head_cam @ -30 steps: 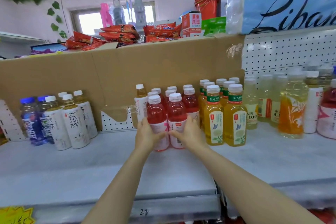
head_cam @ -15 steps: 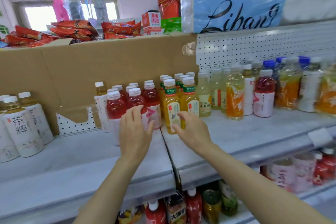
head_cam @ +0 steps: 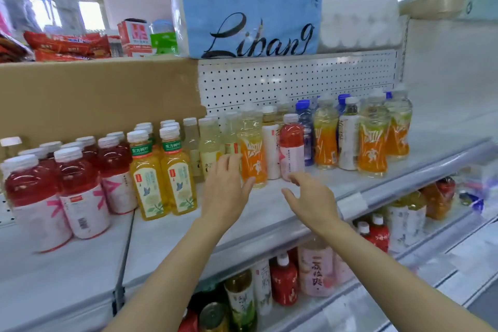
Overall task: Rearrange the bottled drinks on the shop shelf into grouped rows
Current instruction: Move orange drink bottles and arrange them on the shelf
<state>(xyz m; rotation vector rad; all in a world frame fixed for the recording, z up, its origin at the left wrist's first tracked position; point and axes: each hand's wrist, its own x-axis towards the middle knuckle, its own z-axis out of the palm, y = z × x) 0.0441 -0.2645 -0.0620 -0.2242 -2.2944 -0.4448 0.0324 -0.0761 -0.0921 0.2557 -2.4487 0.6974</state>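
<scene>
On the white shelf (head_cam: 258, 221) stand rows of red drinks (head_cam: 78, 188) at the left, then yellow tea bottles (head_cam: 176, 170) beside them. Further right is a mixed bunch: an orange bottle (head_cam: 252, 153), a lone red bottle (head_cam: 291, 143), a white-labelled bottle (head_cam: 270, 148) and more orange bottles (head_cam: 373, 143). My left hand (head_cam: 227, 186) is open, fingers straight, just in front of the orange bottle. My right hand (head_cam: 310, 197) is open with loosely bent fingers, just below the lone red bottle. Neither hand holds anything.
A cardboard sheet (head_cam: 99, 94) backs the left shelf, white pegboard (head_cam: 296, 81) the right. A blue tissue pack (head_cam: 248, 11) lies on top. A lower shelf holds more bottles (head_cam: 285, 280). A seam (head_cam: 126, 250) splits the shelf boards.
Both hands have left the red bottles and moved right, past the yellow tea bottles, to the mixed group. The view has swung to the right.
</scene>
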